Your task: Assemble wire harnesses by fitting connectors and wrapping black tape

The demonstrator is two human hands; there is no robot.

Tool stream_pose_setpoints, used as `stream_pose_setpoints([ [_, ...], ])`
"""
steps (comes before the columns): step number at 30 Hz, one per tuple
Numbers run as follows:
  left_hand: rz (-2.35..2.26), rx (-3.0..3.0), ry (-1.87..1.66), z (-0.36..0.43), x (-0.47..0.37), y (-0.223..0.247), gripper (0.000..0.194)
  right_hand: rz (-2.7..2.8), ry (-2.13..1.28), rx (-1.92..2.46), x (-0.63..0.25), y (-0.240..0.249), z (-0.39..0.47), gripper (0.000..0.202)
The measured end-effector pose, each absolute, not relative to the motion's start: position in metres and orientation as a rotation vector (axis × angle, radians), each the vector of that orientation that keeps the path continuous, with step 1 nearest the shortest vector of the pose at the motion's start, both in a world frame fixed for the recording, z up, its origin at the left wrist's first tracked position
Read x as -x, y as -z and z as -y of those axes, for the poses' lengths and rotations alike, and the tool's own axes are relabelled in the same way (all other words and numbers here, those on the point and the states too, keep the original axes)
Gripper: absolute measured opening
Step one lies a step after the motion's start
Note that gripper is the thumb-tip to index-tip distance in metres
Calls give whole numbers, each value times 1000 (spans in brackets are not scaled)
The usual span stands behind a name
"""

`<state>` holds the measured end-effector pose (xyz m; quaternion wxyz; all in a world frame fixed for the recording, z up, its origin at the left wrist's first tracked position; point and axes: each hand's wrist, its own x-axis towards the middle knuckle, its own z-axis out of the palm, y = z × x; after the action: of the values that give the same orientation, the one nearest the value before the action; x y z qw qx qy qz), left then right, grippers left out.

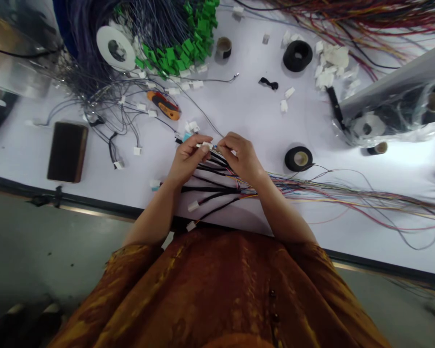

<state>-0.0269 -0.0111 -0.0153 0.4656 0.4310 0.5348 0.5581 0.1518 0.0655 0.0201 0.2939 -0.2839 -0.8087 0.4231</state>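
My left hand (189, 157) pinches a small white connector (206, 145) between thumb and fingertips. Close beside it, my right hand (242, 155) has its fingers pressed together on a thin wire (215, 148) at the connector's end. Whether the wire sits inside the connector I cannot tell. Under and in front of both hands lies a wire harness (217, 191), its branches wrapped in black tape. Some branches end in white connectors, such as the one (193, 206) near the table's front edge. Loose coloured wires (348, 195) trail off to the right.
A utility knife (164, 105) and a dark phone (67, 152) lie to the left. Green-tipped wire bundles (181, 53) fill the back left. Black tape rolls (298, 159) lie on the right, near a plastic-wrapped roll (395, 96). White connectors (331, 60) are piled at the back.
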Motion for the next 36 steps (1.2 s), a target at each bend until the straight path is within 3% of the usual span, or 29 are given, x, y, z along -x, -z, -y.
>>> stream_pose_setpoints([
  [9, -1269, -947, -1470, 10, 21, 18, 31, 2067, -1242, 754, -143, -14, -61, 26],
  [29, -1441, -1251, -1257, 17, 23, 1, 45, 1850, -1336, 886, -131, -9, -52, 17],
  [36, -1276, -1031, -1302, 13, 27, -8, 49, 1821, -1392, 799, -121, -8, -51, 19],
])
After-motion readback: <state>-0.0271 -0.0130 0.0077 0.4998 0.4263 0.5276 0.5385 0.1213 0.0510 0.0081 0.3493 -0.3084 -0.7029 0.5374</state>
